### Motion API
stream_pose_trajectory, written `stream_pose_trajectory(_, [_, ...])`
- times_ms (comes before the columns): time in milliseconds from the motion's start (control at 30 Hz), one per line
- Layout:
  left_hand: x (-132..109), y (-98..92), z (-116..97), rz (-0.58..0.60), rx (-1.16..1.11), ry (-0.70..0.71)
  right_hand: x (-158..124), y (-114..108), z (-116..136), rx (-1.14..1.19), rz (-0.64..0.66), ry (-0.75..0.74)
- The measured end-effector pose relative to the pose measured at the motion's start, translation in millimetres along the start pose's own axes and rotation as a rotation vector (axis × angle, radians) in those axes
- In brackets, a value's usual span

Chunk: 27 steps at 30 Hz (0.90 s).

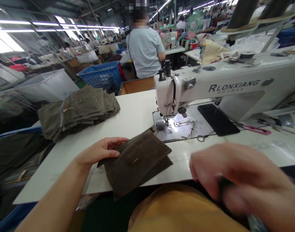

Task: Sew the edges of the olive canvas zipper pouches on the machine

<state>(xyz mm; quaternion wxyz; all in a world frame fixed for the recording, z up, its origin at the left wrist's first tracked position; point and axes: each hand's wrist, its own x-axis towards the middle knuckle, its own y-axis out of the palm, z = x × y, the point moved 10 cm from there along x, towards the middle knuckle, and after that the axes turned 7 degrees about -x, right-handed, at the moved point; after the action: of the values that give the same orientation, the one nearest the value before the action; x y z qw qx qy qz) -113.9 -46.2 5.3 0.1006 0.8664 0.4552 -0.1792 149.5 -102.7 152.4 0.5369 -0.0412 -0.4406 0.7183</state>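
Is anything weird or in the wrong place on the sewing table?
Maybe the black phone: it lies slantwise beside the sewing machine, among tools, yet isn't a sewing tool. I see nothing spilled.

One sewing machine (200, 82) stands on one desk (131, 106). Before it: one left hand (106, 149), one right hand (253, 175), one brown fabric piece (142, 156). Beneath its arm: one black phone (218, 119). Above it: two dark cones (242, 14). Left of it: one olive stack (84, 106), its layers too overlapped to count, and one blue basket (101, 75).

Open tabletop (132, 108) beyond brown fabric (147, 148), stack (82, 108) left, machine (200, 80) right
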Motion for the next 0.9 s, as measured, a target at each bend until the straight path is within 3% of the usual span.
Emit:
stream_pose_trajectory(167, [-9.7,24.0,-16.3,0.056,-0.01,0.066,16.8,69.0,-24.7,0.065,0.29,0.061])
stream_pose_trajectory(333, [-16.6,31.4,-24.2,-0.023,-0.031,0.102,3.6,111.4,-25.2,0.267,0.568,0.101])
stream_pose_trajectory(433, [-19.9,35.9,-28.3,-0.008,0.003,0.115,-1.7,116.5,-27.8,0.284,0.589,0.153])
stream_pose_trajectory(533, [-16.0,59.8,-35.4,0.165,0.096,0.086,-0.3,115.3,-30.0,0.236,0.523,0.205])
stream_pose_trajectory(600, [-9.2,78.4,-44.5,0.266,0.115,0.085,0.6,119.4,-19.8,0.241,0.545,0.166])
stream_pose_trajectory(700, [4.6,99.7,-56.8,0.322,0.018,0.084,2.4,123.0,-3.7,0.267,0.586,0.105])
stream_pose_trajectory(767, [13.0,102.1,-58.8,0.255,-0.055,0.069,3.7,119.4,-2.3,0.261,0.578,0.117])
stream_pose_trajectory(900, [15.8,86.2,-60.0,-0.002,-0.056,0.1,-0.6,110.2,-12.3,0.244,0.582,0.179])
